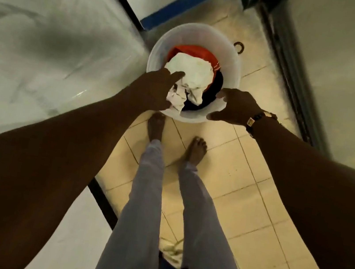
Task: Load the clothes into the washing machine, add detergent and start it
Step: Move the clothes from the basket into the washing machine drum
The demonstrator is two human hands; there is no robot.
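Observation:
A round white plastic basin point(231, 57) stands on the tiled floor in front of my bare feet. It holds a crumpled white cloth point(193, 71) on top, a red-orange garment point(192, 51) behind it and dark clothing point(214, 86) at the right. My left hand point(155, 89) reaches over the basin's near left rim, fingers spread, touching the white cloth. My right hand point(234, 107), a watch on its wrist, hovers over the near right rim with fingers apart and nothing in it. No washing machine is clearly identifiable.
A large white plastic-wrapped surface point(46, 44) fills the left side. A pale wall or door with a dark frame point(296, 83) runs along the right. A blue strip point(176, 6) lies beyond the basin. A small dark ring point(238, 47) sits on the tiles. Pale cloth point(171, 249) lies between my legs.

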